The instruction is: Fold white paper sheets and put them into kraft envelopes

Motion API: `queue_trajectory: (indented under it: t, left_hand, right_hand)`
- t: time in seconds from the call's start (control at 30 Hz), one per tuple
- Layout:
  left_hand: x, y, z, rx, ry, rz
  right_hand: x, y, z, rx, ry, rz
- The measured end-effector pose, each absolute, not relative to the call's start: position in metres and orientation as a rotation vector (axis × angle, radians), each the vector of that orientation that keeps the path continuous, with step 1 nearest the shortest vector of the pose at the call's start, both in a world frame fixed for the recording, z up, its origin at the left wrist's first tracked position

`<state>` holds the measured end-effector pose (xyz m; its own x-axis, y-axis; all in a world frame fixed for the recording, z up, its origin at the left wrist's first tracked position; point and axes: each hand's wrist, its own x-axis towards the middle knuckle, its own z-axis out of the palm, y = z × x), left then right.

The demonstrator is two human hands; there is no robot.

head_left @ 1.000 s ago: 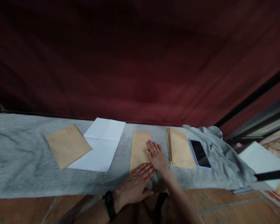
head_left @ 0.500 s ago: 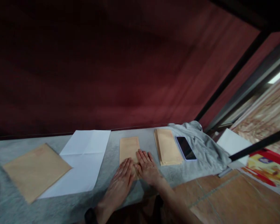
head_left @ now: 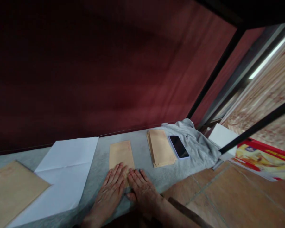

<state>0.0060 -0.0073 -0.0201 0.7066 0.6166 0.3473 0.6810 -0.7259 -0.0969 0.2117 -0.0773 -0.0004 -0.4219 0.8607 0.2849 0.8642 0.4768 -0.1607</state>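
Note:
My left hand and my right hand lie flat side by side, fingers stretched out, on the near end of a narrow tan envelope. The envelope rests on a grey cloth. A stack of similar tan envelopes lies to its right, with a dark-screened phone beside that. To the left is a creased white sheet of paper, and a larger tan envelope partly overlaps it.
A dark red wall rises right behind the cloth. The cloth bunches up at its right end. Beyond it lie a white sheet, a black bar and a red and yellow printed board. Brown tiles show at lower right.
My view has swung to the right and the paper things have shifted left in it. Both hands have slid back along the narrow envelope to its near end and now lie parallel.

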Motion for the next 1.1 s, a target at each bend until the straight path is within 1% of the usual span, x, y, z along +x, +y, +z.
queue_trajectory:
  t: [0.23,0.43,0.73,0.87,0.97,1.1]
  left_hand:
    - [0.006,0.000,-0.024,-2.693,-1.136,-0.493]
    - [0.006,0.003,-0.030,-2.695,-1.266,-0.533]
    - [0.018,-0.007,0.002,-2.845,-1.271,-0.502]
    - [0.025,-0.015,0.014,-3.016,-1.154,-0.473]
    - [0.029,-0.025,0.021,-3.091,-1.137,-0.467]
    - [0.030,-0.034,0.019,-3.139,-1.073,-0.527]
  right_hand:
    - [0.228,-0.096,0.020,-1.431,-2.451,0.089]
    - [0.246,-0.094,0.030,-1.430,-2.512,0.375]
    - [0.247,-0.068,0.043,-1.403,-2.442,0.639]
    - [0.244,-0.055,0.039,-1.349,-2.391,0.665]
    - [0.245,-0.048,0.033,-1.399,-2.327,0.648]
    - [0.239,-0.041,0.028,-1.528,-2.226,0.484]
